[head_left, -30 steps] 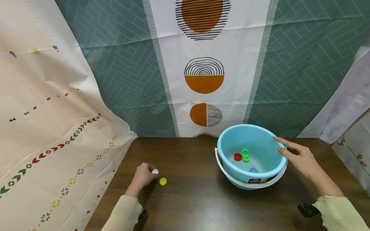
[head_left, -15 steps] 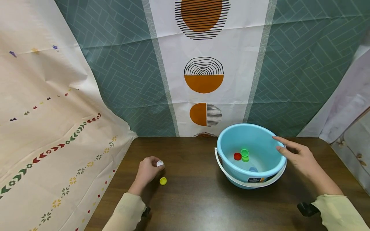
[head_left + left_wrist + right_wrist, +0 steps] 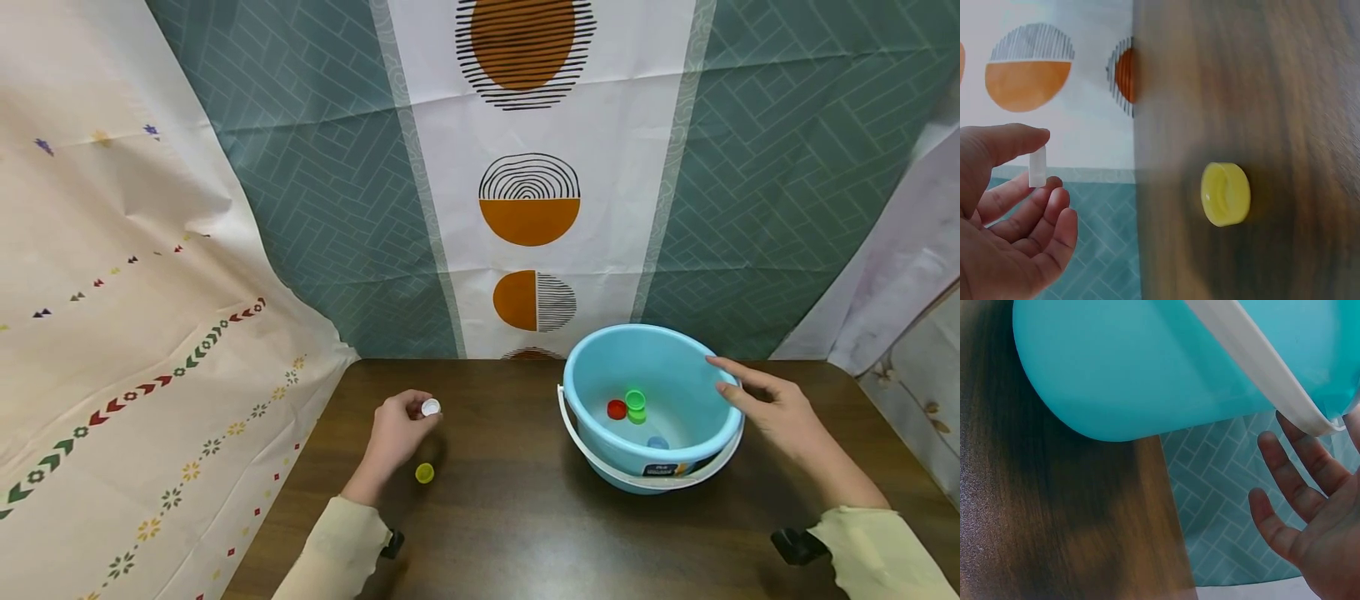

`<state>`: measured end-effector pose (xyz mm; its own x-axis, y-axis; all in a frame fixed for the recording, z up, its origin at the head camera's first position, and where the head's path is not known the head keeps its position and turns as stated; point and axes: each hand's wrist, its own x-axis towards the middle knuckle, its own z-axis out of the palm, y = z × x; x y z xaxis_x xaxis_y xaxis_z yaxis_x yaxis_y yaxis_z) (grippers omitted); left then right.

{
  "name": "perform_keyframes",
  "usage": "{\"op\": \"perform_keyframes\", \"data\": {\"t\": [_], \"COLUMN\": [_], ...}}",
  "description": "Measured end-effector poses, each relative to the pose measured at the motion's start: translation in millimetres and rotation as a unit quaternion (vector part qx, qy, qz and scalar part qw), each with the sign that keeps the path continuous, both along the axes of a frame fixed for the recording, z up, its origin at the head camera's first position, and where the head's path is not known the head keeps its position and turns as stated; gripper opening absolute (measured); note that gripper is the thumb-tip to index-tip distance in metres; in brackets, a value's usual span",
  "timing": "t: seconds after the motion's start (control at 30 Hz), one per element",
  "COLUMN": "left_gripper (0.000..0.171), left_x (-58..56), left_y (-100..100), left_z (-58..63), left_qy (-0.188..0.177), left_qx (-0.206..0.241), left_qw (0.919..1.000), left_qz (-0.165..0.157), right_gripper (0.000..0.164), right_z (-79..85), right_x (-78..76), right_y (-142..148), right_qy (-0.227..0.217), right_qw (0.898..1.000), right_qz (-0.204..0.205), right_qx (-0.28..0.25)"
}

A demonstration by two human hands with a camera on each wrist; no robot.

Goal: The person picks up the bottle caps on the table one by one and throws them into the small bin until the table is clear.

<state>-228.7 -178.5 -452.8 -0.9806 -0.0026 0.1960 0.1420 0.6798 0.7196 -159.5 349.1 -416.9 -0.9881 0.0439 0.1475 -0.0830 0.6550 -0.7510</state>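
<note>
My left hand (image 3: 399, 425) pinches a white bottle cap (image 3: 431, 407) between thumb and fingers, raised above the table. The left wrist view shows the white cap (image 3: 1037, 167) edge-on by the thumb tip, the other fingers loosely bent. Below and to the right of that hand a yellow bottle cap (image 3: 424, 473) lies on the table. My right hand (image 3: 783, 412) holds the right rim of a light blue bucket (image 3: 678, 367), thumb and index finger over the edge. In the right wrist view the remaining fingers (image 3: 1297, 494) lie outside, near the white handle (image 3: 1254, 356).
Inside the bucket lie a red cap (image 3: 617, 409), two green caps (image 3: 635, 401) and a blue cap (image 3: 657, 442). The brown wooden table (image 3: 510, 517) ends at a patterned cloth (image 3: 390, 250) behind. Another cream cloth (image 3: 150, 333) hangs at left.
My left hand has lifted the white cap off the table and moved it away from me and to the right. The right hand, bucket and yellow cap stay where they were.
</note>
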Motion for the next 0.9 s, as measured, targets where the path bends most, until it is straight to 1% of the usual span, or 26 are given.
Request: {"op": "perform_keyframes", "data": {"t": [0.13, 0.27, 0.47, 0.9], "left_gripper": [0.027, 0.027, 0.026, 0.027], "left_x": [-0.6, -0.9, -1.2, -3.0], "left_y": [6, 12, 19, 35], "left_z": [5.5, 9.5, 15.0, 26.2], "left_qy": [0.010, 0.021, 0.033, 0.049], "left_qx": [0.024, 0.036, 0.052, 0.088], "left_qw": [0.9996, 0.9991, 0.9981, 0.9949], "left_qz": [0.003, 0.007, 0.005, -0.005], "right_gripper": [0.048, 0.048, 0.047, 0.048], "right_z": [-0.7, -1.1, -1.6, 0.1], "right_x": [0.5, 0.7, 0.1, -0.4], "right_y": [0, 0, 0, 0], "right_qy": [0.003, 0.003, 0.005, -0.002], "right_qw": [1.000, 1.000, 1.000, 1.000], "right_qz": [0.001, 0.002, 0.005, -0.004], "right_qx": [-0.002, -0.004, -0.008, 0.004]}}
